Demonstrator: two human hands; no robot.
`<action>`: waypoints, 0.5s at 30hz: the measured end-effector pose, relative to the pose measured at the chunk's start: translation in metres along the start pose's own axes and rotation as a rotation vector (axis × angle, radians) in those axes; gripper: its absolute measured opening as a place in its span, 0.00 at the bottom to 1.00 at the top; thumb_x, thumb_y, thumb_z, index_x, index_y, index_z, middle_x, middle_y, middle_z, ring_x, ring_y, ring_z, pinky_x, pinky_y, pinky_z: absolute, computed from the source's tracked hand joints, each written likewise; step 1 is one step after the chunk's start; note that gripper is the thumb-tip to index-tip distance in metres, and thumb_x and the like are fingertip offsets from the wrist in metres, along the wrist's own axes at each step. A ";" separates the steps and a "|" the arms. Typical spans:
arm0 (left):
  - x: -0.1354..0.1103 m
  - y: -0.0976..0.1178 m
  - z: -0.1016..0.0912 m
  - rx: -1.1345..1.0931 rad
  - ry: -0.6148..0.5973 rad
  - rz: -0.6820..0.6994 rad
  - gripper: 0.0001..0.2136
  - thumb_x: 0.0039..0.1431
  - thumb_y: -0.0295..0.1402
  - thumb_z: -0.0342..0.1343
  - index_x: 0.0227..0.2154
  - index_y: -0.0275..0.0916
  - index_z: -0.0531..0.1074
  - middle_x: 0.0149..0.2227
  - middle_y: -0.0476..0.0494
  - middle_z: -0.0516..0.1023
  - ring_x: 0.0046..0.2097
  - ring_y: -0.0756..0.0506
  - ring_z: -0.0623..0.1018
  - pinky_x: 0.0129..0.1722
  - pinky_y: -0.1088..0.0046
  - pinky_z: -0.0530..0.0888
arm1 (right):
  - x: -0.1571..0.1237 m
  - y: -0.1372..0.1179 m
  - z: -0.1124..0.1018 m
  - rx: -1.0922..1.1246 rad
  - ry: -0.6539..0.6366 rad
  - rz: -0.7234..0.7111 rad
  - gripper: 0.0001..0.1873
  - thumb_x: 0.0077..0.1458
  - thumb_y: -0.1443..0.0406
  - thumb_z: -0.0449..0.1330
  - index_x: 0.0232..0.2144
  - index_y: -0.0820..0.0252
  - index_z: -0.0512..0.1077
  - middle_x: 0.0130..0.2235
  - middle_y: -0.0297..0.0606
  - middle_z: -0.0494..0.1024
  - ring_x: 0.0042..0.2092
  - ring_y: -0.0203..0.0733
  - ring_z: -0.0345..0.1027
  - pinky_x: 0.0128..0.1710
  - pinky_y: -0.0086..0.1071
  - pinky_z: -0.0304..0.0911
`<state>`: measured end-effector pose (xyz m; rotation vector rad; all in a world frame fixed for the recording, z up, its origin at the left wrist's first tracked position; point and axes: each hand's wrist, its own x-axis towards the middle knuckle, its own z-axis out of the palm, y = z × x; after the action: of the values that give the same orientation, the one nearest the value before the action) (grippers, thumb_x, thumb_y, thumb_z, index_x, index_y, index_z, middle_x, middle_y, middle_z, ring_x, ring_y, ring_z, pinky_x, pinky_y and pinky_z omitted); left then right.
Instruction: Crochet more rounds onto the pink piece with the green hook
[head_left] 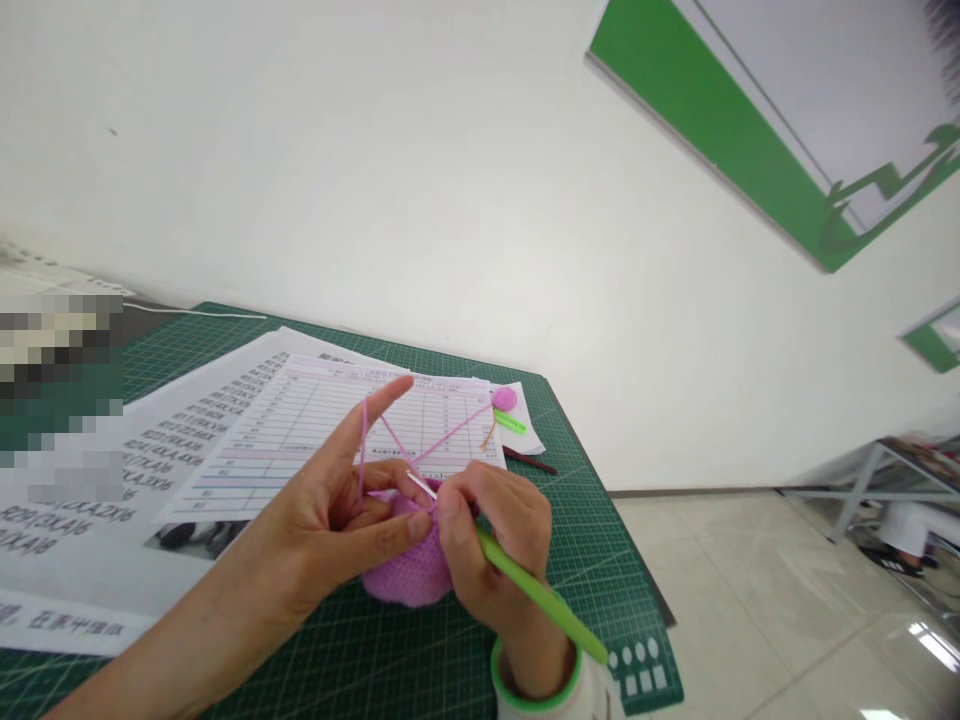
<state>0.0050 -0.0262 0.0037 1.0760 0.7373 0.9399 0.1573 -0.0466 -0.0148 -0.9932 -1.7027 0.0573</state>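
Observation:
My left hand (341,485) pinches the edge of a pink crocheted piece (409,575), its index finger stretched up with pink yarn (364,440) looped over it. In my right hand (495,530) is a crochet hook (540,600) with a thick green handle, held like a pen. The hook's thin metal tip lies at the top edge of the piece, close to my left thumb. From there the yarn runs across the papers to a small pink ball (505,399). My fingers hide part of the piece.
A green cutting mat (592,560) covers the table. Printed sheets (360,415) lie behind and left of my hands. Near the yarn ball are a bright green clip-like item (510,421) and a dark stick (531,460). A white wall (420,200) rises behind the table.

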 end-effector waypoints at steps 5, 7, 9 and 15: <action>0.003 0.002 0.000 -0.024 0.001 -0.090 0.37 0.52 0.36 0.67 0.63 0.61 0.58 0.30 0.54 0.78 0.36 0.45 0.75 0.37 0.72 0.70 | -0.003 -0.001 0.000 -0.029 0.031 0.022 0.14 0.58 0.70 0.53 0.22 0.55 0.58 0.20 0.28 0.61 0.22 0.32 0.57 0.24 0.30 0.54; 0.003 0.003 -0.001 -0.030 0.006 -0.111 0.36 0.52 0.35 0.66 0.63 0.62 0.58 0.30 0.53 0.78 0.38 0.45 0.75 0.39 0.72 0.70 | -0.003 -0.002 -0.001 -0.019 0.036 0.031 0.13 0.58 0.70 0.52 0.22 0.55 0.59 0.20 0.28 0.61 0.23 0.32 0.57 0.24 0.30 0.55; 0.002 0.003 -0.002 -0.030 0.014 -0.134 0.36 0.52 0.35 0.67 0.62 0.64 0.60 0.33 0.53 0.78 0.42 0.44 0.75 0.42 0.71 0.69 | -0.003 -0.002 -0.002 0.011 0.031 0.050 0.12 0.58 0.70 0.53 0.23 0.56 0.61 0.21 0.28 0.64 0.23 0.32 0.59 0.25 0.29 0.56; 0.003 0.001 -0.010 -0.026 -0.077 -0.150 0.36 0.55 0.39 0.65 0.63 0.68 0.54 0.36 0.53 0.78 0.41 0.43 0.76 0.40 0.70 0.69 | 0.000 -0.004 -0.002 0.176 -0.017 0.211 0.07 0.55 0.65 0.61 0.26 0.57 0.69 0.20 0.25 0.68 0.20 0.27 0.56 0.19 0.23 0.53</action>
<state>-0.0028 -0.0193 0.0007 1.0140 0.7301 0.7741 0.1570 -0.0501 -0.0119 -1.0376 -1.5734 0.3482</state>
